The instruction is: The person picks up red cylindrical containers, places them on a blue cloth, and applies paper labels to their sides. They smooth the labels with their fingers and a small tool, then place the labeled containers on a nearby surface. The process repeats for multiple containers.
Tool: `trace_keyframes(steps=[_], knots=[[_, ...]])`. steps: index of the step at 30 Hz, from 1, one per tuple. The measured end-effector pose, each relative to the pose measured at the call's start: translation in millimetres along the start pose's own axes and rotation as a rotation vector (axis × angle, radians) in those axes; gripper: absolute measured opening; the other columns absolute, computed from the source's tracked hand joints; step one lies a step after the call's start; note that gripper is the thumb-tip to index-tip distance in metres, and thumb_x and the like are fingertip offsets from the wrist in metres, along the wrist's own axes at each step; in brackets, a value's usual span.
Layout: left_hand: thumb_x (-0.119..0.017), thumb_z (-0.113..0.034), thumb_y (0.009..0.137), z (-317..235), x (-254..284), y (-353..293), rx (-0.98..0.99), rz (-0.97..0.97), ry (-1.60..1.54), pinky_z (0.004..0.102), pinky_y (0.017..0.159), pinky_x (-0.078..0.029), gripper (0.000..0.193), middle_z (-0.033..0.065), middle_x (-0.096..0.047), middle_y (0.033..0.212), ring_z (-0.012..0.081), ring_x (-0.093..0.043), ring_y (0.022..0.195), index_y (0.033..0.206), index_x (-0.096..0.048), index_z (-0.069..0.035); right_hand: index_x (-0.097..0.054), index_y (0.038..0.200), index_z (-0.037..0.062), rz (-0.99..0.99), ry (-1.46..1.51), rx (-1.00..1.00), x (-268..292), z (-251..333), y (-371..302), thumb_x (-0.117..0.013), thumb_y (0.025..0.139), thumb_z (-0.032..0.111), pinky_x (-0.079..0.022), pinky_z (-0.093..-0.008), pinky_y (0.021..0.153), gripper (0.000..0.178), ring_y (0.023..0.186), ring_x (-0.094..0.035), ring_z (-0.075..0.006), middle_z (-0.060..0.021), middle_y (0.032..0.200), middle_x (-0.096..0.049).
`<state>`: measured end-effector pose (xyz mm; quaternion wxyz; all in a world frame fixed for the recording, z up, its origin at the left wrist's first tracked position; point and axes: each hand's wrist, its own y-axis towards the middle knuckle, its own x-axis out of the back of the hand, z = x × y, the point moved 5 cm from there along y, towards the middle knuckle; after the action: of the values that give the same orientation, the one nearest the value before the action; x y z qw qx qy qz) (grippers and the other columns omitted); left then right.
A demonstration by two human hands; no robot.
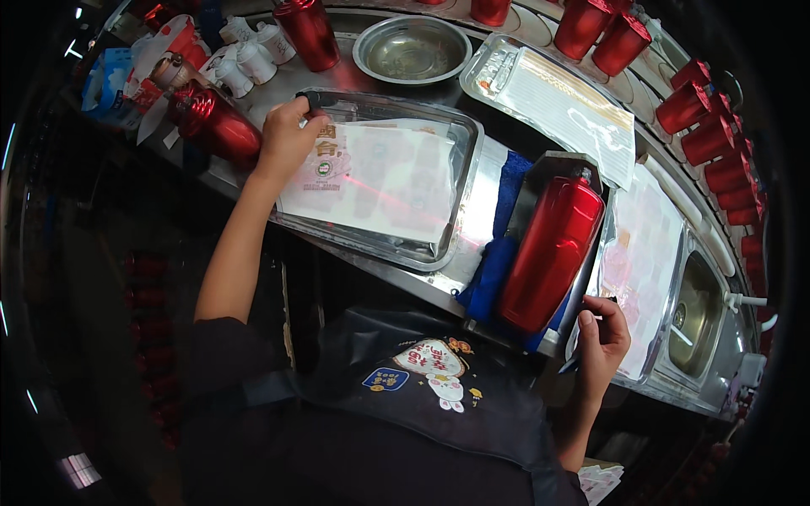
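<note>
My left hand [289, 142] is closed at the far left corner of a metal tray [469, 181]; a small dark piece shows at its fingertips, its kind unclear. White decal sheets [396, 173] with gold and pink print lie in the tray. My right hand [604, 341] is closed around a thin dark tool [571, 365], mostly hidden by the fingers. Just left of that hand, a glossy red bottle [553, 249] lies on its side in a metal holder [609, 198]. A blue cloth [489, 270] is bunched beside and under it.
A round metal basin [412, 51] and a second tray with printed sheets [557, 97] stand at the back. More sheets [637, 261] lie at right, before a sink [696, 316]. Red bottles line a curved rack [709, 139]; another red bottle [218, 126] stands at left near white cups [253, 59].
</note>
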<state>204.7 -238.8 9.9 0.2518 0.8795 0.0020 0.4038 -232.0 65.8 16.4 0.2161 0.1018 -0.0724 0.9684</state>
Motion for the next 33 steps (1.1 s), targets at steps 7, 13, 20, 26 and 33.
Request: trace_keyframes(steps=[7, 13, 20, 26, 33], knots=[[-0.075, -0.002, 0.081, -112, 36, -29, -0.094, 0.029, -0.052, 0.0345, 0.067, -0.047, 0.013, 0.0145, -0.067, 0.082, 0.0262, -0.063, 0.074, 0.093, -0.07, 0.001, -0.042, 0.151, 0.0051, 0.171, -0.504, 0.301, -25, 18, -9, -0.095, 0.058, 0.03, -0.045, -0.0277, 0.066, 0.11, 0.073, -0.05, -0.0162, -0.0098, 0.115, -0.062], [-0.074, 0.009, 0.08, -213, 38, -52, -0.312, 0.228, -0.196, 0.0253, 0.073, -0.049, 0.029, 0.0064, -0.072, 0.089, 0.0131, -0.066, 0.079, 0.107, -0.072, 0.001, -0.036, 0.156, 0.0108, 0.1, -0.609, 0.464, -43, -2, -5, -0.08, 0.069, 0.008, -0.05, -0.0358, 0.073, 0.097, 0.086, -0.061, -0.03, -0.0167, 0.109, -0.059], [-0.078, 0.009, 0.075, -276, 34, -50, -0.551, 0.273, -0.546, 0.0279, 0.068, -0.054, 0.032, 0.0107, -0.072, 0.087, 0.0176, -0.07, 0.078, 0.106, -0.072, 0.003, -0.039, 0.155, 0.0152, 0.193, -0.479, 0.381, -38, -3, 1, -0.07, 0.072, 0.002, -0.054, -0.0352, 0.067, 0.09, 0.082, -0.063, -0.0287, -0.0174, 0.113, -0.06], [-0.076, 0.007, 0.08, -310, -21, -25, -0.472, 0.461, -0.682, 0.0299, 0.079, -0.056, 0.034, 0.0065, -0.072, 0.09, 0.015, -0.07, 0.086, 0.112, -0.069, -0.001, -0.042, 0.152, 0.0033, 0.223, 0.025, 0.054, -20, -12, 5, -0.059, 0.076, -0.005, -0.036, -0.0184, 0.056, 0.078, 0.055, -0.041, -0.0024, -0.0048, 0.11, -0.064], [-0.07, -0.004, 0.085, -297, -110, 4, -0.337, 0.556, -0.736, 0.0277, 0.074, -0.055, 0.016, 0.01, -0.073, 0.084, 0.0126, -0.069, 0.078, 0.098, -0.069, 0.005, -0.044, 0.148, 0.0032, 0.152, 0.108, -0.004, -42, -18, 13, -0.066, 0.087, 0.029, -0.043, -0.0219, 0.067, 0.069, 0.074, -0.047, -0.0084, -0.011, 0.129, -0.054]])
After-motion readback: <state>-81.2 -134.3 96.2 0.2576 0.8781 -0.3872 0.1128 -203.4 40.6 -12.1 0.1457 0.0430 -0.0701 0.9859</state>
